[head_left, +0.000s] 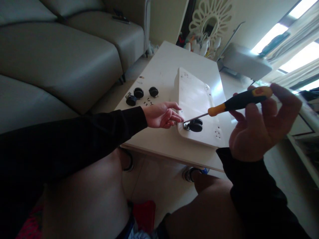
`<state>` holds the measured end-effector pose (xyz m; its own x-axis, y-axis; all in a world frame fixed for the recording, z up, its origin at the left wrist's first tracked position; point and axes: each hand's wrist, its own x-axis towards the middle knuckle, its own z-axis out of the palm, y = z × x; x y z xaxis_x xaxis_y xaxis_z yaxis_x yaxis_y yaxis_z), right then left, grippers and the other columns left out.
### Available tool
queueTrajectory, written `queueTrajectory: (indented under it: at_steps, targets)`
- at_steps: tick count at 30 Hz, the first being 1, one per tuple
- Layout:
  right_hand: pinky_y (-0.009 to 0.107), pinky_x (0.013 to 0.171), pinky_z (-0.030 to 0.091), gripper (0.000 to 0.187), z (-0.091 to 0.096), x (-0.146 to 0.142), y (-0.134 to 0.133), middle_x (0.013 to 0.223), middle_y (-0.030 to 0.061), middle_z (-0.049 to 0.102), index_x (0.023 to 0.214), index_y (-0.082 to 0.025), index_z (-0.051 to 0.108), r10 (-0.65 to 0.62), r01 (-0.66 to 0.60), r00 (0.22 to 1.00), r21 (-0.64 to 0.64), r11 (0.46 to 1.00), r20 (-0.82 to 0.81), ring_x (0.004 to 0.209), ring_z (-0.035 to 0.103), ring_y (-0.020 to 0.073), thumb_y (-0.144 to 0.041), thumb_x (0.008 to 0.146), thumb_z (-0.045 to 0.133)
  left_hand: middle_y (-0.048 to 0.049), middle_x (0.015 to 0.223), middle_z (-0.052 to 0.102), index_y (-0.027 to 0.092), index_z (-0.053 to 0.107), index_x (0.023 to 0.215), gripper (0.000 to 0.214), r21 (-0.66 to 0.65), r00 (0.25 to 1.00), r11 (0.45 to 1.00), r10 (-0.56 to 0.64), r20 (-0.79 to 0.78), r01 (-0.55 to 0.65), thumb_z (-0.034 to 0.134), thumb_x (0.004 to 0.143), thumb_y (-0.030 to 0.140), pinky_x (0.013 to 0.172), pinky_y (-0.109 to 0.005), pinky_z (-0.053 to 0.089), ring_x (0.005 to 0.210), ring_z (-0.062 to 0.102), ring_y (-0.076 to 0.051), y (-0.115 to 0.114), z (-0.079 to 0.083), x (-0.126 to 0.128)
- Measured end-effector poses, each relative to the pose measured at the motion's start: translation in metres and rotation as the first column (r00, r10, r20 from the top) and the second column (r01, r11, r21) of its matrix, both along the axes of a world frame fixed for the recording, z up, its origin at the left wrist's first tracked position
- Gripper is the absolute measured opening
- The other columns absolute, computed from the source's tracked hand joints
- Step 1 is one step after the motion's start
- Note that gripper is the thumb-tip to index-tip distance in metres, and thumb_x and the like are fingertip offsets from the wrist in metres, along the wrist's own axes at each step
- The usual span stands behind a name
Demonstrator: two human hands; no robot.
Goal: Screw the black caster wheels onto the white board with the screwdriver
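Note:
A screwdriver (240, 102) with a black and yellow handle is in my right hand (261, 126), the fingers wrapped around the grip. Its thin shaft slants down to the left, with the tip at the metal plate of a black caster wheel (196, 125). That caster stands on the near left corner of a white rounded panel (194, 99). Beside the screwdriver tip, my left hand (163, 115) has its fingertips at the panel's edge, thumb and fingers apart. Whether a fingertip touches a screw there is too small to see.
Several small screws (148, 102) lie on the white table (161, 66) near three loose casters (138, 93). A grey sofa (82, 43) runs along the left. Below the table's front edge are my legs and a red object (144, 214). Shelving stands at the right.

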<state>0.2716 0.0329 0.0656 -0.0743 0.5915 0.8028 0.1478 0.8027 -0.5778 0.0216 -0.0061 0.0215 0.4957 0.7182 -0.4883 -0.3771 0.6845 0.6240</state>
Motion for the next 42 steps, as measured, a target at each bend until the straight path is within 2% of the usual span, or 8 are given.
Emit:
queueTrajectory:
  at_steps: [4, 8, 15, 18, 22, 29, 36, 42]
  targets:
    - [0.052, 0.087, 0.067, 0.05, 0.002, 0.001, 0.002, 0.114, -0.004, 0.062, 0.122, -0.047, 0.063, -0.087, 0.087, 0.996, 0.093, 0.992, -0.004, 0.113, 0.068, 0.0238, -0.036, 0.075, 0.077, -0.0049, 0.077, 0.068, 0.003, 0.067, 0.12, 0.048, -0.008, 1.0, 1.0, 0.012, 0.011, -0.012, 0.073, 0.081, 0.032, 0.052, -0.022, 0.043, 0.058, 0.053, -0.01, -0.002, 0.002, 0.0]
    - [0.06, 0.087, 0.066, 0.049, 0.002, -0.001, -0.002, 0.113, -0.0024, 0.064, 0.127, -0.045, 0.059, -0.063, 0.063, 0.998, 0.012, 0.998, 0.009, 0.111, 0.071, 0.0269, -0.031, 0.081, 0.068, -0.003, 0.076, 0.068, 0.006, 0.068, 0.125, 0.05, -0.006, 0.999, 1.0, 0.015, 0.032, -0.014, 0.073, 0.083, 0.031, 0.054, -0.021, 0.044, 0.06, 0.055, -0.011, -0.004, 0.003, 0.0]
    - [0.04, 0.073, 0.069, 0.048, 0.002, -0.001, 0.002, 0.112, -0.0024, 0.063, 0.122, -0.044, 0.063, -0.06, 0.062, 0.998, 0.055, 0.997, -0.034, 0.106, 0.07, 0.0201, -0.029, 0.076, 0.071, -0.0035, 0.077, 0.069, 0.008, 0.07, 0.116, 0.037, -0.035, 0.999, 0.999, 0.004, 0.052, -0.003, 0.065, 0.09, 0.034, 0.051, -0.019, 0.045, 0.057, 0.054, -0.01, -0.002, 0.002, -0.001]
    - [0.043, 0.077, 0.069, 0.05, 0.002, -0.001, -0.001, 0.108, -0.0024, 0.061, 0.122, -0.045, 0.063, -0.091, 0.092, 0.996, 0.074, 0.993, -0.016, 0.107, 0.068, 0.0211, -0.03, 0.077, 0.075, -0.0055, 0.077, 0.07, 0.005, 0.069, 0.116, 0.04, -0.018, 0.997, 1.0, 0.001, 0.072, 0.0, 0.069, 0.088, 0.033, 0.052, -0.019, 0.045, 0.06, 0.054, -0.01, -0.003, 0.002, -0.001]
    - [0.049, 0.077, 0.069, 0.05, 0.003, -0.004, -0.007, 0.111, -0.0035, 0.066, 0.128, -0.045, 0.06, -0.046, 0.046, 0.999, -0.037, 0.998, -0.017, 0.095, 0.073, 0.0198, -0.022, 0.083, 0.059, -0.0047, 0.075, 0.068, 0.004, 0.066, 0.123, 0.05, -0.011, 0.998, 1.0, 0.01, 0.056, -0.009, 0.071, 0.082, 0.032, 0.053, -0.024, 0.046, 0.058, 0.053, -0.012, -0.003, 0.002, -0.001]
    - [0.041, 0.071, 0.069, 0.051, 0.002, -0.001, 0.006, 0.11, -0.0049, 0.067, 0.117, -0.044, 0.068, -0.059, 0.067, 0.995, 0.102, 0.992, -0.076, 0.105, 0.071, 0.0215, -0.03, 0.069, 0.079, -0.0029, 0.074, 0.066, 0.005, 0.068, 0.121, 0.044, -0.026, 1.0, 1.0, 0.014, 0.017, -0.014, 0.067, 0.087, 0.034, 0.051, -0.02, 0.043, 0.058, 0.052, -0.01, -0.003, 0.004, 0.0]
    - [0.03, 0.056, 0.064, 0.048, 0.001, -0.003, 0.005, 0.104, -0.0033, 0.068, 0.123, -0.041, 0.065, -0.002, 0.005, 0.996, 0.028, 1.0, -0.089, 0.077, 0.068, 0.0124, -0.027, 0.077, 0.065, -0.0019, 0.075, 0.066, 0.008, 0.07, 0.122, 0.047, -0.001, 0.999, 1.0, -0.004, 0.035, 0.005, 0.071, 0.084, 0.036, 0.054, -0.021, 0.044, 0.06, 0.052, -0.011, -0.003, 0.001, -0.001]
    - [0.035, 0.066, 0.066, 0.057, 0.004, -0.001, 0.008, 0.108, -0.0032, 0.064, 0.116, -0.043, 0.069, -0.031, 0.04, 0.996, 0.102, 0.994, -0.085, 0.095, 0.066, 0.0169, -0.024, 0.063, 0.081, -0.001, 0.075, 0.065, 0.011, 0.07, 0.123, 0.049, 0.0, 0.999, 1.0, -0.006, 0.037, 0.006, 0.072, 0.081, 0.036, 0.053, -0.02, 0.044, 0.06, 0.054, -0.011, -0.003, 0.001, -0.001]
